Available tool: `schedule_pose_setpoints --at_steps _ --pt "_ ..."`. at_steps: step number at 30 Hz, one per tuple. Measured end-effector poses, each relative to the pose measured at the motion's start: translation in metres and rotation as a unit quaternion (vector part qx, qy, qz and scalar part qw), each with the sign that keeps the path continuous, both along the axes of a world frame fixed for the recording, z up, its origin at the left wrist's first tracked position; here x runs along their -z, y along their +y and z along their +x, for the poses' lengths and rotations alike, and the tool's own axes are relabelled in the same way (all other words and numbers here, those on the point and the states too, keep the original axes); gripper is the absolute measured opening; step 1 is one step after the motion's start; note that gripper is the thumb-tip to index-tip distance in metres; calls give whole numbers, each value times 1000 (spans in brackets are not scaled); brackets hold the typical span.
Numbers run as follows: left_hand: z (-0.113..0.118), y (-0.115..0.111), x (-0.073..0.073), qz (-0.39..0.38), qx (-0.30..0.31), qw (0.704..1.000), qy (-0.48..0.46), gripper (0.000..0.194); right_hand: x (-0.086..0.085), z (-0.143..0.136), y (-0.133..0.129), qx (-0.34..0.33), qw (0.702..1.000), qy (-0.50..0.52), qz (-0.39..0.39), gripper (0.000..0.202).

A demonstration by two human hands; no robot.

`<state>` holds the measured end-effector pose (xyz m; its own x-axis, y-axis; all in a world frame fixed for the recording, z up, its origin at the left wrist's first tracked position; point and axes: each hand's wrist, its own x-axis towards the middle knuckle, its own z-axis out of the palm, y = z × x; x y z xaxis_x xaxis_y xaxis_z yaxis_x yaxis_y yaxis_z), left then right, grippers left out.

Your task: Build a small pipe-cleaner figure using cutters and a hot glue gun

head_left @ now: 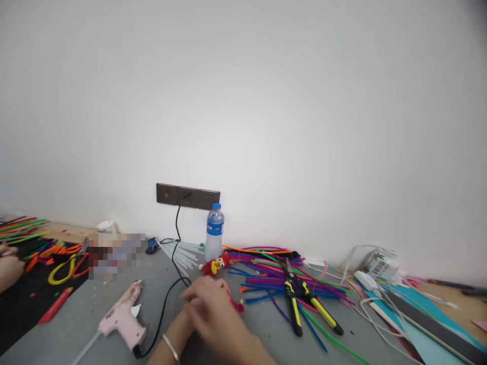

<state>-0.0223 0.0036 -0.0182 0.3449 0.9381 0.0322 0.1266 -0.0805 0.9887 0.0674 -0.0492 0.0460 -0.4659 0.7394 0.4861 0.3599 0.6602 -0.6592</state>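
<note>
From where I stand, two bare hands meet low in the centre, above a grey counter [300, 352]. The right hand [213, 304] lies across the left hand [183, 320], hiding most of it. I cannot tell how far either grip is open, or whether it has hold of anything; a small red piece [238, 306] shows at the right hand's far side. Just beyond the fingertips, a red-and-yellow figure [217, 265] with a round eye rests in front of a water bottle [214, 241]. It looks fuzzy and light, probably soft and bendable, unlikely to slip; I would hold it round the red body, since the eye and yellow face may come loose. Coloured stems [262, 282] and yellow-handled pliers [291, 277] lie to the right, a pink glue gun [124, 317] to the left.
</note>
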Motion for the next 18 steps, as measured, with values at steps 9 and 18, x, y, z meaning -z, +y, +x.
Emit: schedule_pose_setpoints --at_steps 9,18 --pt "1 1 4 56 34 993 95 19 53 -162 5 112 957 -243 -115 75" --pt "2 6 11 57 -8 996 73 15 40 -141 4 9 982 30 -186 41"
